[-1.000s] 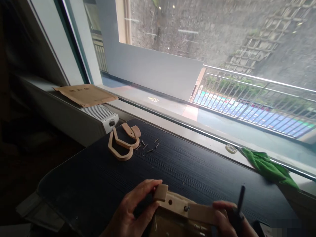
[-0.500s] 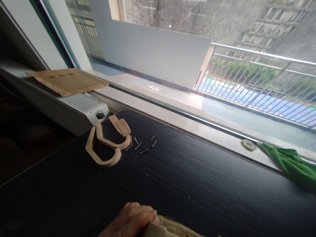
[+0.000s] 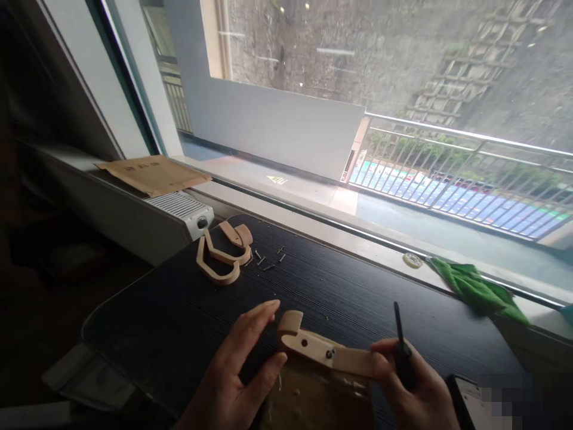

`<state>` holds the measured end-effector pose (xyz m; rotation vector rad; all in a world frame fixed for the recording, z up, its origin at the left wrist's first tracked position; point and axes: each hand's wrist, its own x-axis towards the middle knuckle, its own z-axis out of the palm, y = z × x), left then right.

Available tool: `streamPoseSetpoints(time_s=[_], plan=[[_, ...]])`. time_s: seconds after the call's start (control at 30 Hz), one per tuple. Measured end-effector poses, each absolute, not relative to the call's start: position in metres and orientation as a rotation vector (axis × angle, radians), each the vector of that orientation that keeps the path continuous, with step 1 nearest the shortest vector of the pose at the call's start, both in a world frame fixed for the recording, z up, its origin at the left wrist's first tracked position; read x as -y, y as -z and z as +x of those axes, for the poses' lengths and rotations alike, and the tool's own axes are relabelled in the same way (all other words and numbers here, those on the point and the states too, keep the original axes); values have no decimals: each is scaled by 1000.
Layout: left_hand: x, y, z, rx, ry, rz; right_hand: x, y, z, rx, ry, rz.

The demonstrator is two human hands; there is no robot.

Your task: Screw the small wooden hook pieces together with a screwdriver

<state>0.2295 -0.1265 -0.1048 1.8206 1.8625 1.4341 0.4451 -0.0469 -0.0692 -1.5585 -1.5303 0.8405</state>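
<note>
A pale wooden hook [image 3: 313,349] with two holes lies across the top of a brown block [image 3: 317,394], and a screw [image 3: 330,353] sits in its right hole. My left hand [image 3: 244,364] is open beside the hook's curled end, thumb and fingers apart. At the hook's straight right end, the fingertips of my right hand [image 3: 414,382] touch the wood. A slim black tool like a screwdriver [image 3: 397,325] is held in that hand, its shaft pointing up. Whether the hook is fastened to the block cannot be seen.
More wooden hooks [image 3: 230,278] lie at the table's far left, with several loose screws [image 3: 268,267] beside them. A tape roll [image 3: 412,260] and green cloth [image 3: 478,289] are by the window sill. A phone [image 3: 468,397] lies at right; a brown envelope [image 3: 154,173] rests on the radiator [image 3: 179,209].
The view has shifted, bringing both hands in. My left hand, earlier gripping the block's edge, is now open. My right hand, the screwdriver and the hook on the block have come into view.
</note>
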Motion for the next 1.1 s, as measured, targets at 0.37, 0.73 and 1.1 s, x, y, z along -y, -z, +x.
streamPoseSetpoints(time_s=[0.37, 0.73, 1.1], plan=[[134, 79, 280, -1651, -912, 2369, 42, 67, 443, 1568, -933, -1345], [126, 89, 289, -1781, -770, 2372, 42, 68, 442, 1625, -916, -1305], [127, 88, 294, -1822, -674, 2377, 31, 1, 496, 2149, -771, -1308]])
